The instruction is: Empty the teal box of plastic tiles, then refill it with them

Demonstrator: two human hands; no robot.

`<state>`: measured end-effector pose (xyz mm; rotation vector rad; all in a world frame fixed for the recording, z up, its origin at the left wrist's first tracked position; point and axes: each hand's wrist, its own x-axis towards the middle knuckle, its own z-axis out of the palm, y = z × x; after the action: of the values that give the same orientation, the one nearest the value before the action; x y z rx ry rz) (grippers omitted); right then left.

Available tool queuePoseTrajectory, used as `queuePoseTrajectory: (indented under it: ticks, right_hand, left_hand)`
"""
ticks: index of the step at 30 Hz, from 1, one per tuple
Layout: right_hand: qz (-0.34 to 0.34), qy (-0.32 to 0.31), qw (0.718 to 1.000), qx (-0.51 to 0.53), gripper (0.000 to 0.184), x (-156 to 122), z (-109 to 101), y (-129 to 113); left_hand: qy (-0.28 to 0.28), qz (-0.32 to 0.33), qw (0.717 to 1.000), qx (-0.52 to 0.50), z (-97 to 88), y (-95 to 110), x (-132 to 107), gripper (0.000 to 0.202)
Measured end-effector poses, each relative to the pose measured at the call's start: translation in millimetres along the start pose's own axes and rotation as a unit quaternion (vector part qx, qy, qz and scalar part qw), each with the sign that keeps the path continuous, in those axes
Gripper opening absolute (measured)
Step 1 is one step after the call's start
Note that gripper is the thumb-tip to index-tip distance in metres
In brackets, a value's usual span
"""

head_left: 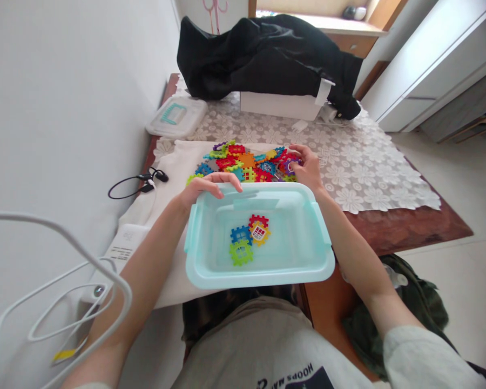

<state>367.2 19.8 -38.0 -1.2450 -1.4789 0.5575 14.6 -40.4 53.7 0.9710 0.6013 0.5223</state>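
A pale turquoise plastic bin (297, 275) sits close in front of my body, over the near table edge. My left hand (210, 186) is closed over its far left rim, fingers reaching inside. Flat interlocking toy blocks lie in the bin: a blue one (240, 234), a lime green one (241, 253), a yellow one (263, 239) and a red one (259, 219). Behind the bin is a pile of similar colourful blocks (247, 160). At its right end my right hand (306, 166) curls thumb and fingers around a purple block (292, 164).
A clear lid with a turquoise handle (175, 115) lies back left on the lace tablecloth (360, 167). Black earphones (154, 175) rest left of the pile. Black cloth (267, 54) covers a white box (277, 104) behind. A white cable (117, 270) loops at the left.
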Motion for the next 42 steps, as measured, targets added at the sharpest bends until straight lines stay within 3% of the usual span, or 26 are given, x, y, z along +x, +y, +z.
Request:
queuePoseTrajectory:
  ticks: [6, 14, 18, 26, 30, 32, 36, 39, 42]
  right_hand:
    - [0.011, 0.016, 1.000, -0.019, 0.051, 0, -2, -2]
    - [0.045, 0.034, 0.997, 0.055, 0.045, 3, -1, -8]
    - [0.059, 0.015, 0.998, 0.031, 0.041, 0, -2, -15]
    - [-0.037, -0.070, 0.986, -0.150, 0.018, -11, 6, -30]
    - [-0.046, -0.075, 0.974, -0.208, 0.040, -13, 7, -27]
    - [-0.049, -0.085, 0.971, -0.218, 0.041, -13, 6, -25]
    - [-0.078, -0.117, 0.968, -0.209, 0.016, -14, 6, -21]
    - [-0.100, -0.143, 0.963, -0.205, 0.034, -16, 6, -21]
    - [-0.107, -0.156, 0.959, -0.211, 0.039, -17, 7, -21]
  left_hand:
    - [-0.007, -0.001, 1.000, -0.005, -2.0, -1, 2, 0.036]
    - [-0.005, -0.001, 1.000, -0.003, -1.5, 0, 1, 0.035]
    - [-0.003, 0.001, 1.000, -0.003, -0.6, 0, -1, 0.035]
    - [-0.008, -0.003, 1.000, -0.012, 1.7, 1, -1, 0.035]
    - [-0.012, -0.003, 1.000, -0.014, 1.3, 1, -1, 0.035]
    - [-0.011, -0.002, 1.000, -0.010, 0.6, 0, -1, 0.035]
    - [-0.009, -0.001, 1.000, -0.005, 0.3, 1, 0, 0.035]
    - [-0.005, -0.004, 1.000, -0.007, 1.4, 2, 0, 0.035]
    - [-0.005, -0.005, 1.000, -0.007, 2.2, 2, 0, 0.035]
